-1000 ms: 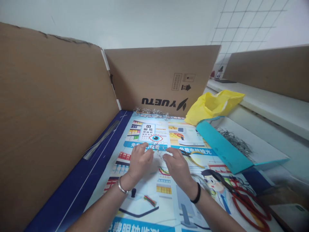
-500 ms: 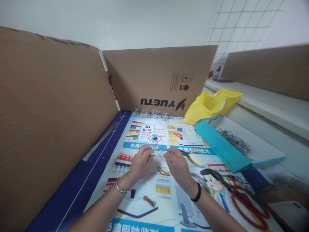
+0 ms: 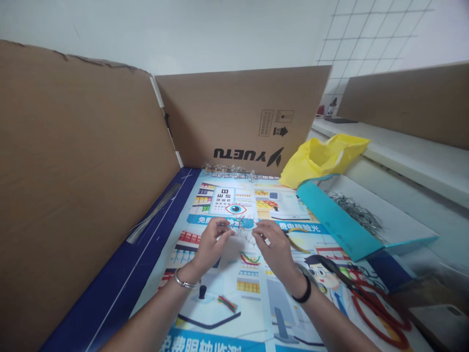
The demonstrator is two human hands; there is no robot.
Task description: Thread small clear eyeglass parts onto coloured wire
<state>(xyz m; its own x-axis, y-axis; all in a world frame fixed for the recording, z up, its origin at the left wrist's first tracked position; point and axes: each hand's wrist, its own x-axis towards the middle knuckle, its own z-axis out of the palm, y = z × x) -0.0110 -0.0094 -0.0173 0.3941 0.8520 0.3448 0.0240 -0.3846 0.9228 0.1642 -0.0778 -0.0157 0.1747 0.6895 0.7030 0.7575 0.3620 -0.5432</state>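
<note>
Both hands over the printed sheet [image 3: 252, 320], apart from each other. Left hand [image 3: 216, 239] and right hand [image 3: 274, 244]: thumbs and fingers curled inward, tips at either side of a thin wire piece [image 3: 242, 226]. Cannot tell whether either one is pinched tight on it. Wire piece sits between the fingertips, looped and spindly, some red and green on it; fine detail blurred. Silver-coloured bangle [image 3: 186, 282] on left wrist, black band [image 3: 305, 288] on right.

Just below the hands, curved coloured strands [image 3: 250, 258]; nearer the wearer, a short straight multicoloured bundle [image 3: 227, 303]. Yellow-handled pliers [image 3: 298, 240] just beside the right hand. Scissors [image 3: 381, 310] with big red loop handles farther right.

Containers: open teal box [image 3: 339, 227], white inside, holds a tangled heap of grey metallic wires [image 3: 355, 212]. Crumpled yellow bag [image 3: 322, 159] behind it, mouth open, contents not visible.

Straight thin wires [image 3: 156, 213] lie along the left, on dark blue. Knobbly clear-and-wire cluster [image 3: 230, 169] at the foot of the flat brown cardboard panel [image 3: 242, 115], which has upside-down lettering.
</note>
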